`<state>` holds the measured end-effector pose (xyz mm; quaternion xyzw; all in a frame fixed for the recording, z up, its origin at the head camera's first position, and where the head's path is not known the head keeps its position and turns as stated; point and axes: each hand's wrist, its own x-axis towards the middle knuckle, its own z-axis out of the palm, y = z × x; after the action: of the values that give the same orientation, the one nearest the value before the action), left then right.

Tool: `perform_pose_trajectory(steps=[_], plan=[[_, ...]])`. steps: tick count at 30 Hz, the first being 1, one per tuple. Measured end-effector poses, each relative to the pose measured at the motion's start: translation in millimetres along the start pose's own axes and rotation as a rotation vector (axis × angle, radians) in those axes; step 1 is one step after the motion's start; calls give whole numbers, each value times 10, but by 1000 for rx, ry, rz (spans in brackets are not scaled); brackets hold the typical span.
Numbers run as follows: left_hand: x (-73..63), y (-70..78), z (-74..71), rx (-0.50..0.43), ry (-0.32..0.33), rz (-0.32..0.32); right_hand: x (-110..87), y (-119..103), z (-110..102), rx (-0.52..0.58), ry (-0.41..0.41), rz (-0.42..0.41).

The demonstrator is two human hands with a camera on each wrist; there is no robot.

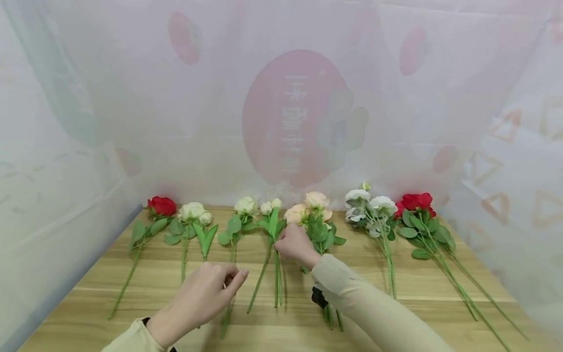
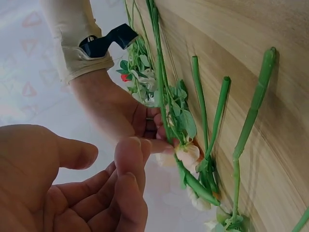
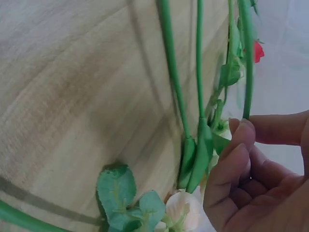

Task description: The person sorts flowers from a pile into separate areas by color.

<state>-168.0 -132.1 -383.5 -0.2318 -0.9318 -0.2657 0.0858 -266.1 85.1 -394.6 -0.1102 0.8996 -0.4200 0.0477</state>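
My right hand is among the middle flowers, between white buds with long green leaves and a peach rose bunch. In the right wrist view, its thumb and finger pinch a green flower stem; two thicker-leaved stems lie beside it on the wood. Which bloom the pinched stem bears is hidden by the hand. Loosely curled, my left hand hovers over the near left part of the table and holds nothing. The left wrist view shows its fingers apart from the stems.
Along the wooden table lie a red rose and white roses on the left. White flowers and red roses lie on the right, stems toward me. A printed curtain stands behind.
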Motion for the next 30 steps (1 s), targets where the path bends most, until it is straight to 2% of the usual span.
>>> perform_pose_trajectory(steps=[7,18,25,30], plan=[[22,-54,-11,-7,-25,-14,63,56,109,-141,19,40],[37,-140,-1,-34,-58,-25,93,45,157,-284,34,84],[60,-228,-41,-42,-77,-54,-29,5,88,-308,39,28],[69,-298,-88,-27,-95,-119,-201,-28,-26,-227,54,-37]])
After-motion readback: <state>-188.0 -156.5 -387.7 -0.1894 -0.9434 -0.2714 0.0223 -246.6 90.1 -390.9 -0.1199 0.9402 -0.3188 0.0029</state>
